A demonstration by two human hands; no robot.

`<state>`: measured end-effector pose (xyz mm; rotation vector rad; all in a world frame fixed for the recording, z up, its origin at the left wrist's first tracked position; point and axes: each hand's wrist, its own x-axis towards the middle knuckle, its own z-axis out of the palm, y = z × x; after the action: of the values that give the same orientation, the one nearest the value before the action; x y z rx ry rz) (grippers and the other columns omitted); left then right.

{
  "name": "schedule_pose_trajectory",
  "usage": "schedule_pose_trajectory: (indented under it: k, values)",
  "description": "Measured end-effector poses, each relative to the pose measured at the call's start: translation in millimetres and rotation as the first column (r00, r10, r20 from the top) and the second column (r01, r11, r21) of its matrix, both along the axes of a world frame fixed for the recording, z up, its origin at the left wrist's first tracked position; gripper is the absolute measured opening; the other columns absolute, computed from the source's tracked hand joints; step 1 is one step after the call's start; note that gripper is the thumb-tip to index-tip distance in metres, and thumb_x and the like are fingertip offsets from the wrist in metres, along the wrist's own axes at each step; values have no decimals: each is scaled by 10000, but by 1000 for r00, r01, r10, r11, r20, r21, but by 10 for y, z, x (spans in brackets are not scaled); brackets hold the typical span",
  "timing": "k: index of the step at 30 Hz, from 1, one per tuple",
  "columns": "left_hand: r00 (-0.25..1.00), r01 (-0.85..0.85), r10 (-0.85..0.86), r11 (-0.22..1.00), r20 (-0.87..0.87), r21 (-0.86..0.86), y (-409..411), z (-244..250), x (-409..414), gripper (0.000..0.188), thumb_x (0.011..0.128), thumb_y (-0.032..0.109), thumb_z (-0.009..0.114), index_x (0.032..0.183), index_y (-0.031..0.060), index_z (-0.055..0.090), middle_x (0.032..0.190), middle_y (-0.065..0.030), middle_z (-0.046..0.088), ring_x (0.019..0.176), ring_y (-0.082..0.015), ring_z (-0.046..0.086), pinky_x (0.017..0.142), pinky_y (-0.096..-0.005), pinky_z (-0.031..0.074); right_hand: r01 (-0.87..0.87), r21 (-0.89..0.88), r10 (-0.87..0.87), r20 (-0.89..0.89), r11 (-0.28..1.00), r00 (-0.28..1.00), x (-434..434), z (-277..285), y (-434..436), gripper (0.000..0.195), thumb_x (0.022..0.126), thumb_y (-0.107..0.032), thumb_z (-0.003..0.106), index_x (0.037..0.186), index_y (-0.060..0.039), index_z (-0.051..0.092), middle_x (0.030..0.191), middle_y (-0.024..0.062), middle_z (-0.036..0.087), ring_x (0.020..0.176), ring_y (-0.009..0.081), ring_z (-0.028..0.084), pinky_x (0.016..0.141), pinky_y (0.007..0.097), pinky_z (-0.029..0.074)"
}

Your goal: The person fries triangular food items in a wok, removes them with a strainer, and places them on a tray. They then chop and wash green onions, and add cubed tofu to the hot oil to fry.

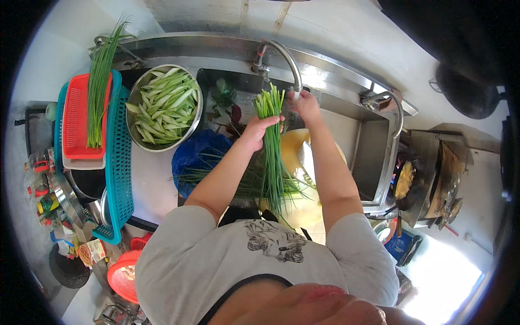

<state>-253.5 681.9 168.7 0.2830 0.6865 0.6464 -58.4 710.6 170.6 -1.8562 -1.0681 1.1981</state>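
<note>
My left hand (pixel 258 132) is closed around a bunch of long green stalks, garlic chives or thin scallions (pixel 272 162). Their pale cut ends point up towards the tap, and the dark green tips hang towards my shirt. My right hand (pixel 306 106) is at the outlet of the curved metal faucet (pixel 290 61), right of the cut ends. Its fingers are partly blurred, so their grip is unclear. Below the bunch, a yellow basin (pixel 290 142) shows. More thin green stalks (pixel 207 172) lie on a blue plastic bag (pixel 195 152) to the left.
A steel bowl (pixel 140 140) of sliced green vegetable pieces (pixel 166 107) stands left. Beyond it, a red basket (pixel 75 122) holding long chives (pixel 99 89) rests on a teal basket (pixel 122 162). At right are a steel sink basin (pixel 365 154) and a pan with yellow food (pixel 405 180) over a flame.
</note>
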Motion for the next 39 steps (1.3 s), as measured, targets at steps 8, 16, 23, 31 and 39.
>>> schedule_pose_trajectory:
  k: [8,16,23,31,39]
  values:
    - [988,25,-11,996,-156,87,66,-23,394,249,845,78,676,1080,40,602,944,-82,658,797,-202,656,692,-349,548,147,-156,-213,-775,977,595,-117,225,-315,364,962,-332,553,1172,-35,573,1074,91,650,961,207,625,839,358,510]
    - [986,47,-50,999,-156,-23,197,-47,462,283,834,80,672,1109,47,613,991,-73,668,861,-202,656,738,-354,539,208,-61,-198,-643,976,740,-165,281,-314,308,939,-181,586,1203,-27,555,1090,101,647,992,225,633,874,371,510]
    - [978,17,7,993,-206,114,278,227,478,303,818,76,705,1097,9,607,1028,-101,666,887,-221,665,770,-364,540,401,-166,-321,-878,901,357,75,96,-418,362,982,-234,486,1282,-33,513,1191,131,612,1062,268,608,953,401,472]
    - [967,40,-6,991,-254,128,295,116,763,288,813,86,706,1065,-16,611,1003,-124,666,865,-222,663,749,-361,537,362,-133,-299,-840,923,454,144,147,-506,253,915,-136,524,1146,-42,566,1045,101,646,951,233,629,872,379,513]
    - [952,-24,77,983,-297,180,352,57,719,331,786,90,729,1065,-6,579,985,-127,648,845,-229,655,722,-366,536,341,-240,-370,-844,909,390,137,73,-494,290,912,-177,568,1152,-15,563,1077,113,643,962,245,630,866,378,515]
